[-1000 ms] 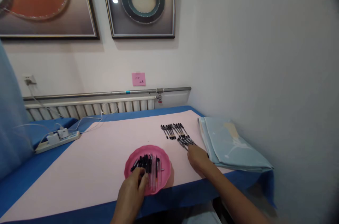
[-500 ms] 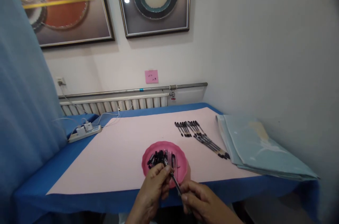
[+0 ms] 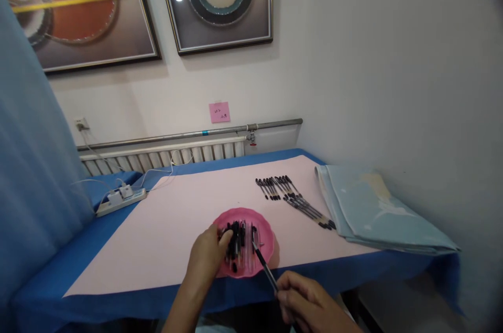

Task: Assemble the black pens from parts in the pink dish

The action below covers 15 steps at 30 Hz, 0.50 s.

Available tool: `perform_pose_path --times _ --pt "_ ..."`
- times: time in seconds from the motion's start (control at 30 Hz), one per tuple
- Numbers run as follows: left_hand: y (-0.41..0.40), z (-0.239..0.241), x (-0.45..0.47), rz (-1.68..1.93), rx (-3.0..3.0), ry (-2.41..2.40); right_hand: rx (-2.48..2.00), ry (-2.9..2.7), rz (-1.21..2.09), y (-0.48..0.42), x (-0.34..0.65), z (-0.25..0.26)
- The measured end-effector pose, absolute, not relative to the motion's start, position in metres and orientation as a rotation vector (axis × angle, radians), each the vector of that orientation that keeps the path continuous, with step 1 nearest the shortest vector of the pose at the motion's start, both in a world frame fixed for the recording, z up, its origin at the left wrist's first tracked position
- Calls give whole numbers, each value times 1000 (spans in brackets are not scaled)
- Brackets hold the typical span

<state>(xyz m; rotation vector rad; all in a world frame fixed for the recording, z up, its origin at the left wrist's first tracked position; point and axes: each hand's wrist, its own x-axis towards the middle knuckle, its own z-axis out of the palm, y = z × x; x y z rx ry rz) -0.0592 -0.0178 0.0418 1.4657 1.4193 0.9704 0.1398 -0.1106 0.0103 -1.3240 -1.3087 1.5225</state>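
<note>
A pink plate [image 3: 265, 228] near the table's front edge holds several black pen caps and clear pen parts. My left hand [image 3: 206, 257] rests on the plate's left side, with its fingers curled among the parts. My right hand [image 3: 306, 304] is closed round a pen [image 3: 262, 261] in front of the plate, and the pen's tip points up over the plate. A row of several assembled black pens [image 3: 293, 196] lies on the pink sheet [image 3: 165, 228], to the right and farther back.
Folded light-blue sheets [image 3: 373, 212] lie at the table's right end against the wall. A white power strip [image 3: 120, 201] with cables sits at the left on the blue tablecloth [image 3: 47, 280]. A blue curtain [image 3: 31, 175] hangs at the left. A radiator runs along the back wall.
My left hand let go of the pen and went back into the plate. My right hand, which had been at the pen row a second ago, now holds the pen alone.
</note>
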Motion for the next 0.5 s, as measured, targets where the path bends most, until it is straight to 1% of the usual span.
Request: perform_pose_path --times 0.17,0.33,0.5 --pt "-51 35 -37 787 1374 1139 -1239 -1218 1627 -112 135 8" --pt "-59 20 -30 914 926 777 -1132 -1168 1752 -119 131 4" --pt "-58 14 -33 979 876 748 -1052 -1094 1856 -117 126 -2"
